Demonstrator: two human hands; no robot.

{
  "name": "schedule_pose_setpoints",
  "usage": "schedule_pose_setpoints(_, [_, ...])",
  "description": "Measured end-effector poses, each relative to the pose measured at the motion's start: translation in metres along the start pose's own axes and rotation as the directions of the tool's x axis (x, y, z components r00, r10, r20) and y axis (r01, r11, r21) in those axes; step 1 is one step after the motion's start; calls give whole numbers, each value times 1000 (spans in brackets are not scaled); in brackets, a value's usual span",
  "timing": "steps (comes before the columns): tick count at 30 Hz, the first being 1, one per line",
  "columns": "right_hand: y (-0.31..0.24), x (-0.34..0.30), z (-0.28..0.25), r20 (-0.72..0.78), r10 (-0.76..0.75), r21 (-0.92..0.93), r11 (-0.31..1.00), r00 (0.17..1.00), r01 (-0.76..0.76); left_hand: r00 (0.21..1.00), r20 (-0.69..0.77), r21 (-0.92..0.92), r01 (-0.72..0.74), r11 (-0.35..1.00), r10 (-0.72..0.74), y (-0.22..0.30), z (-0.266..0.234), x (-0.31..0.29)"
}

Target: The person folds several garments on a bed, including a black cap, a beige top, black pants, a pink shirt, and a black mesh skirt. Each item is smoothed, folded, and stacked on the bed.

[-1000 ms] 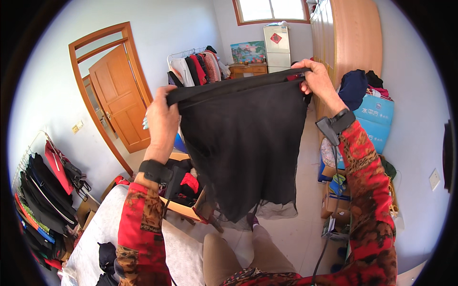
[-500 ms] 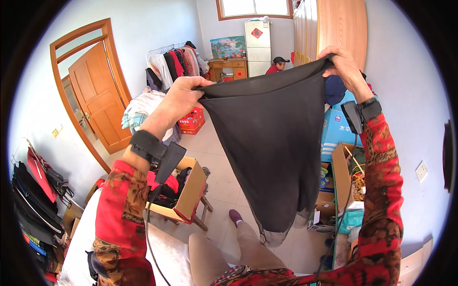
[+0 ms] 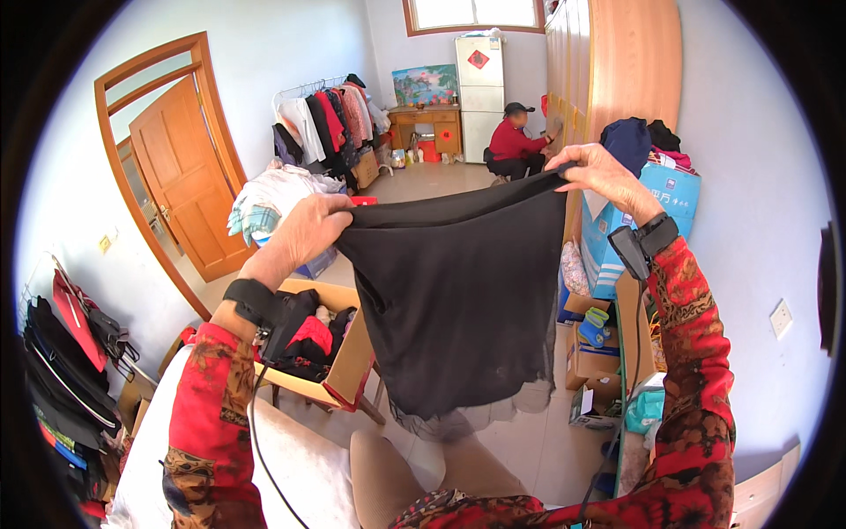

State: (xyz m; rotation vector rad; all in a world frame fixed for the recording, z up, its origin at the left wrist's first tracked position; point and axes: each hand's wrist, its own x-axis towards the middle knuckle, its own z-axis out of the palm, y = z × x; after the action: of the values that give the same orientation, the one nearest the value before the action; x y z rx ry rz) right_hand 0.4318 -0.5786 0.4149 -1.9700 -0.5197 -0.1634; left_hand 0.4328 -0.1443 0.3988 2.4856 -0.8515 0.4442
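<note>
A black skirt (image 3: 458, 300) hangs spread in front of me, its top edge stretched between my two hands. Thin, see-through fabric shows along its lower hem. My left hand (image 3: 308, 231) pinches the upper left corner, and my right hand (image 3: 601, 176) grips the upper right corner, slightly higher. Below my left wrist, an open cardboard box (image 3: 342, 381) of black and red clothes stands on a wooden stool; the skirt covers part of the floor behind it.
A bed with a white cover (image 3: 308, 463) lies at my left. Open cardboard boxes (image 3: 592, 363) line the right, beside a blue carton (image 3: 670, 189) topped with clothes. Farther back, a person in red (image 3: 515, 145) crouches by the wardrobe (image 3: 630, 66). A clothes rack (image 3: 322, 115) stands at back left.
Both hands have come down, and the skirt's top edge is lower. Its lower part has swung out from a narrow, tapering hang to a wider spread. The crouching person now shows more fully.
</note>
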Motion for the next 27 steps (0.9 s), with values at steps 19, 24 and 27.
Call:
schedule_pose_setpoints(19, [84, -4, 95, 53, -284, -693, 680, 957, 240, 959, -54, -247, 259, 934, -280, -44, 58, -70])
schedule_pose_setpoints(24, [92, 9, 110, -51, -251, -646, 746, 967, 159, 916, -143, -248, 333, 910, -375, -47, 62, -62])
schedule_pose_setpoints(27, [74, 12, 129, -113, 101, -352, 926, 988, -135, 870, -151, -404, 378, 833, -469, -37, 68, -59])
